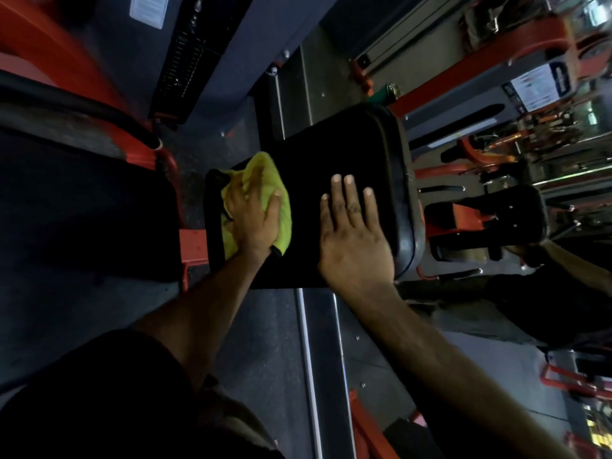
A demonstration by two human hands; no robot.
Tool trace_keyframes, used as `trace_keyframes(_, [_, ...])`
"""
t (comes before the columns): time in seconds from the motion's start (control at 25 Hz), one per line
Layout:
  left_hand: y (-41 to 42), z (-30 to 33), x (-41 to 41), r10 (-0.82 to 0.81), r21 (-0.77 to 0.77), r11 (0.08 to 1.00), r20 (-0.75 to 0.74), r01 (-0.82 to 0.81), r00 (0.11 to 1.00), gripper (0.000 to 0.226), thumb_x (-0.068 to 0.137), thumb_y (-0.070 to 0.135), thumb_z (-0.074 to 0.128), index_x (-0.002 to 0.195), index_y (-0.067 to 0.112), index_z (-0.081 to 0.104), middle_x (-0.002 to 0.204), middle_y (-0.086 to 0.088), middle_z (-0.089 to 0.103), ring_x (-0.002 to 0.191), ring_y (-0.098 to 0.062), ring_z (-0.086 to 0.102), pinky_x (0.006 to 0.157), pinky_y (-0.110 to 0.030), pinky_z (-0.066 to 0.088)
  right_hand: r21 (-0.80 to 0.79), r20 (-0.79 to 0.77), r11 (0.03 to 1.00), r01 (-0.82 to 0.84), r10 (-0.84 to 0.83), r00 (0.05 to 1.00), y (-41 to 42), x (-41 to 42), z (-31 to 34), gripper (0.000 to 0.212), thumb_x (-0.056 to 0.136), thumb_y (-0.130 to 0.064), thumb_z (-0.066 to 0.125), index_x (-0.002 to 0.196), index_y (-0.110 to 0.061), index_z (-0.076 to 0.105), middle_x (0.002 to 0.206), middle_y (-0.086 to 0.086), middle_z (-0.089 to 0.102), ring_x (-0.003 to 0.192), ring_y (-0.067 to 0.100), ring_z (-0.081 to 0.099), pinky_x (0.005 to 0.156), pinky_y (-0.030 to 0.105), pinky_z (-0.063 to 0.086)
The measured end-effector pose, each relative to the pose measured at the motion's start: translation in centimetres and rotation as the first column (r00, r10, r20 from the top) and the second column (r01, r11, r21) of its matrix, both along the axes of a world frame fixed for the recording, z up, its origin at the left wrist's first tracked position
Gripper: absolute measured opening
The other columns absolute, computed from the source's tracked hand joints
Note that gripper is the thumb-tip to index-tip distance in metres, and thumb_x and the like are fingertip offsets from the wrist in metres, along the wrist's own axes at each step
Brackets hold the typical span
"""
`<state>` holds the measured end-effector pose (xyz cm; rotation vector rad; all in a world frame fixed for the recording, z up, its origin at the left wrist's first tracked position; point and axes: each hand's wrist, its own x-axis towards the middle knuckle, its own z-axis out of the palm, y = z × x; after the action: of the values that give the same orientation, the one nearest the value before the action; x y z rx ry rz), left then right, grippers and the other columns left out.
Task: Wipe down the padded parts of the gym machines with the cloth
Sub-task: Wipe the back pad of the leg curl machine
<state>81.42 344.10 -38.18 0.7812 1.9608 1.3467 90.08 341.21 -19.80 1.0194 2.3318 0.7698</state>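
A black padded seat [347, 150] on an orange-framed machine fills the middle of the view. A yellow-green cloth [265, 170] lies bunched at the pad's left edge. My left hand [255, 220] is on top of the cloth and holds it against the pad, fingers curled into the fabric and thumb spread out. Beside it, my right hand [351, 233] rests flat on the bare pad with its fingers straight, holding nothing.
Another black pad [82, 207] sits to the left on an orange frame [192, 246]. A weight stack [185, 58] stands at the top left. A smaller black pad [496, 210] and more machines crowd the right. A metal rail [308, 359] crosses the dark rubber floor below.
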Motion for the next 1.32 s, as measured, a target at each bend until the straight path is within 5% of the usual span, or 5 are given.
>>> trace_keyframes(0.24, [-7.5, 0.5, 3.1, -0.072, 0.094, 0.993, -0.055, 0.077, 0.996, 0.055, 0.093, 0.051, 0.047, 0.131, 0.012, 0.049, 0.113, -0.021, 0.055, 0.105, -0.039, 0.053, 0.092, -0.049, 0.045, -0.111, -0.090, 0.991, 0.068, -0.078, 0.993, -1.3, -1.1, -3.6, 0.059, 0.098, -0.029, 0.043, 0.147, 0.003, 0.039, 0.159, 0.025, 0.027, 0.152, 0.036, 0.015, 0.123, 0.048, 0.003])
trace_keyframes(0.48, [2.2, 2.6, -0.5, -0.141, -0.024, 0.990, -0.099, 0.140, 0.985, 0.060, 0.095, 0.055, 0.038, 0.152, 0.051, 0.017, 0.160, -0.003, 0.019, 0.146, -0.029, 0.021, 0.111, -0.060, 0.029, -0.198, -0.212, 0.976, 0.087, -0.130, 0.969, 1.3, -3.8, -3.8, 0.073, 0.088, -0.033, 0.021, 0.153, -0.002, 0.030, 0.163, 0.019, 0.022, 0.153, 0.031, 0.012, 0.125, 0.041, 0.002])
trace_keyframes(0.8, [-5.6, -8.0, 0.9, -0.054, -0.252, 0.967, -0.102, 0.026, 0.993, 0.069, 0.089, 0.049, 0.042, 0.140, 0.003, 0.050, 0.121, -0.026, 0.062, 0.102, -0.048, 0.061, 0.093, -0.055, 0.050, -0.205, 0.004, 0.976, 0.077, -0.078, 0.997, 2.0, -4.0, -5.9, 0.073, 0.086, -0.036, 0.034, 0.149, 0.002, 0.037, 0.161, 0.024, 0.024, 0.153, 0.036, 0.012, 0.122, 0.047, -0.002])
trace_keyframes(1.0, [-3.5, -0.3, 2.6, -0.033, 0.209, 0.975, -0.203, 0.076, 0.979, 0.051, 0.102, 0.048, 0.026, 0.141, 0.016, 0.035, 0.135, -0.016, 0.049, 0.119, -0.039, 0.049, 0.108, -0.055, 0.036, -0.181, -0.215, 0.983, -0.001, -0.038, 0.976, 2.2, -3.9, -6.4, 0.057, 0.094, -0.029, 0.040, 0.139, 0.005, 0.052, 0.151, 0.025, 0.043, 0.145, 0.038, 0.034, 0.122, 0.044, 0.012])
trace_keyframes(1.32, [3.0, -10.3, -4.0, 0.009, -0.227, 0.973, -0.086, -0.029, 0.996, 0.063, 0.091, 0.044, 0.037, 0.134, 0.004, 0.060, 0.129, -0.024, 0.063, 0.112, -0.047, 0.059, 0.100, -0.051, 0.043, -0.150, -0.270, 0.989, 0.017, -0.057, 0.961, 1.6, -4.3, -6.7, 0.067, 0.084, -0.024, 0.026, 0.135, 0.009, 0.054, 0.148, 0.027, 0.046, 0.142, 0.041, 0.039, 0.119, 0.048, 0.021])
